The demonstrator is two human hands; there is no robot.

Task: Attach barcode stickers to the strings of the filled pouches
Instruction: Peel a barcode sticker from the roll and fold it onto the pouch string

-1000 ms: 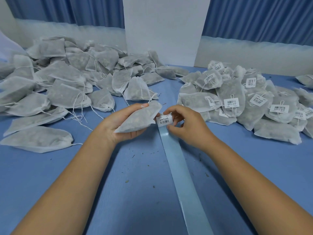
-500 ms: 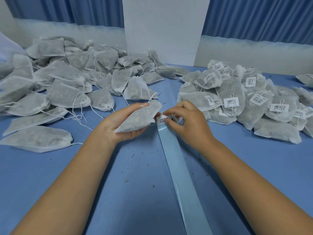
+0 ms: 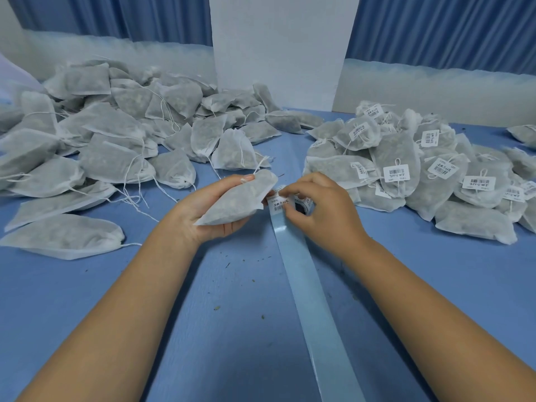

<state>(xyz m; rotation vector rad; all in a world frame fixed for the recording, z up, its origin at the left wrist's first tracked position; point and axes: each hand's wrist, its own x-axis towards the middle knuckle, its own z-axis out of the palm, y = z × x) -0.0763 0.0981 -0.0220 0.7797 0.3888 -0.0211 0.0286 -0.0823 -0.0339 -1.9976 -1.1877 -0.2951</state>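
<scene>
sticker roll (image 3: 307, 202), far end of backing strip (image 3: 313, 300): mostly hidden behind right hand (image 3: 322, 210) | sticker (image 3: 279, 203) print there: too small to read | strip's near end: cut by bottom edge | pouch pile (image 3: 87, 146) left of strip: cut by left edge

Bare forearms end in bare left hand (image 3: 185, 211) and right hand (image 3: 327, 208).

On the worktop (image 3: 87, 300), one pouch heap (image 3: 116, 158) lies left, the stickered pouch heap (image 3: 435, 181) right, a liner strip (image 3: 316, 309) runs between them toward the near edge, a board (image 3: 278, 47) stands behind
</scene>
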